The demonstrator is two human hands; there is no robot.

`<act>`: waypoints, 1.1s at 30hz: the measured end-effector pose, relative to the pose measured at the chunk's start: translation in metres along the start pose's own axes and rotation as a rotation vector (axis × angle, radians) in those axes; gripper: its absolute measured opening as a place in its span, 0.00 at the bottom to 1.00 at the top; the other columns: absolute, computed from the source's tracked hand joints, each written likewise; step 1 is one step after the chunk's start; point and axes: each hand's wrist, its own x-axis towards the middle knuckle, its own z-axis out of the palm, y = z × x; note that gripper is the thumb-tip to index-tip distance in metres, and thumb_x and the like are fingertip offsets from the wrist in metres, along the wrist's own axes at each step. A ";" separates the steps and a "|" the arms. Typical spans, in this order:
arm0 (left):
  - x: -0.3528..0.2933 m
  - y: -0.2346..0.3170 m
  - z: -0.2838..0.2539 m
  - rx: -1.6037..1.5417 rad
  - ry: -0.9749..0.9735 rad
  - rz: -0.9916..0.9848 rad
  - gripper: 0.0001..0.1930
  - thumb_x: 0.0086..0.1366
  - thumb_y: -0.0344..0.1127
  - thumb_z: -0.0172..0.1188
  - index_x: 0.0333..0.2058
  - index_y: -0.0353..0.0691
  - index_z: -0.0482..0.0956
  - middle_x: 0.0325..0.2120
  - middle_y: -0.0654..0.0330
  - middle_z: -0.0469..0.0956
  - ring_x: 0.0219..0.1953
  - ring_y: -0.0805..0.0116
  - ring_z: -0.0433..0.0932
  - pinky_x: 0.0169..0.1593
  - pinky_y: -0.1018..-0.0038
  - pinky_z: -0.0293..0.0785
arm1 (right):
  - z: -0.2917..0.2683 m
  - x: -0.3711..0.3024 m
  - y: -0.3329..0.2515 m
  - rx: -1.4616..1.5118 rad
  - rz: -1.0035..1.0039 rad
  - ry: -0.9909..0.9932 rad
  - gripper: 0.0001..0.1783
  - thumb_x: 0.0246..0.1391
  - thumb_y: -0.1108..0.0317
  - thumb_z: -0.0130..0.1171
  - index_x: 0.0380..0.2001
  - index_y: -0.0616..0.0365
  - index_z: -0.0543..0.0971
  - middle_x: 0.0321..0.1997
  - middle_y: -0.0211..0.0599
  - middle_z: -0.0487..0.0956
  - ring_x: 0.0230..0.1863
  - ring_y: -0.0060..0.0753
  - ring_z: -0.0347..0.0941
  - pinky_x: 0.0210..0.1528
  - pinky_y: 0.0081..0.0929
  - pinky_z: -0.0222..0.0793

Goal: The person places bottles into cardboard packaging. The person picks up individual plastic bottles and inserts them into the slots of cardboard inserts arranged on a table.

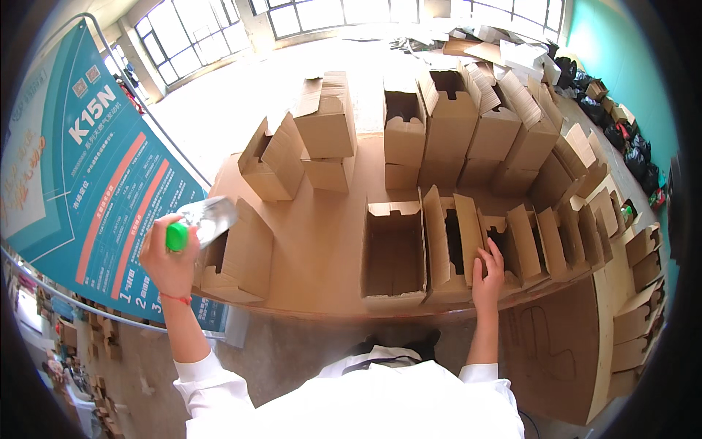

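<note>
A clear bottle with a green cap (213, 218) is in my left hand (168, 265), its fingers closed around the cap end. The bottle is tilted and slightly blurred. Just beside it, at the table's left end, stands an open cardboard box (247, 256). My right hand (488, 279) has its fingers stretched out and apart, touching the raised flap of an open cardboard box (469, 238) in the near row. Left of that hand, a wider open box (395, 256) shows its bare inside.
The brown tabletop (322, 249) carries several more boxes: a stacked pair (325, 117) at the back and a tall row (446, 124) at the far right. A teal banner (95, 175) stands at left. Black bags (636, 164) lie along the right wall.
</note>
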 end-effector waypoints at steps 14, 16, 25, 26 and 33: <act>-0.080 0.209 0.127 -0.484 -0.380 0.644 0.14 0.51 0.45 0.69 0.32 0.50 0.74 0.21 0.67 0.73 0.27 0.68 0.74 0.35 0.71 0.72 | -0.010 0.007 -0.013 -0.172 -0.183 0.054 0.18 0.55 0.68 0.57 0.49 0.60 0.76 0.61 0.43 0.70 0.61 0.50 0.64 0.65 0.43 0.57; -0.096 0.214 0.145 -0.440 -0.446 0.631 0.15 0.50 0.44 0.69 0.31 0.48 0.74 0.22 0.66 0.74 0.28 0.66 0.75 0.35 0.71 0.73 | -0.012 0.007 -0.034 -0.124 -0.346 0.019 0.22 0.54 0.63 0.60 0.51 0.56 0.75 0.61 0.42 0.71 0.61 0.47 0.64 0.66 0.46 0.54; -0.113 0.228 0.137 -0.264 -1.038 0.278 0.14 0.53 0.48 0.66 0.30 0.44 0.80 0.20 0.55 0.79 0.30 0.55 0.80 0.43 0.63 0.72 | 0.011 -0.009 -0.081 0.094 -0.607 -0.380 0.33 0.42 0.52 0.70 0.52 0.54 0.76 0.57 0.41 0.73 0.59 0.36 0.68 0.69 0.48 0.47; -0.109 0.228 0.132 -0.285 -1.105 0.288 0.15 0.53 0.48 0.66 0.31 0.44 0.80 0.21 0.55 0.80 0.30 0.55 0.80 0.43 0.63 0.72 | 0.010 -0.008 -0.080 0.112 -0.616 -0.394 0.34 0.41 0.51 0.71 0.51 0.54 0.76 0.57 0.41 0.73 0.59 0.36 0.68 0.69 0.49 0.47; -0.113 0.221 0.130 -0.494 -1.319 0.403 0.18 0.51 0.43 0.68 0.39 0.42 0.78 0.28 0.55 0.80 0.39 0.55 0.77 0.48 0.61 0.70 | 0.002 -0.002 -0.076 0.217 -0.661 -0.455 0.34 0.35 0.42 0.72 0.41 0.53 0.77 0.60 0.43 0.71 0.59 0.40 0.67 0.69 0.52 0.46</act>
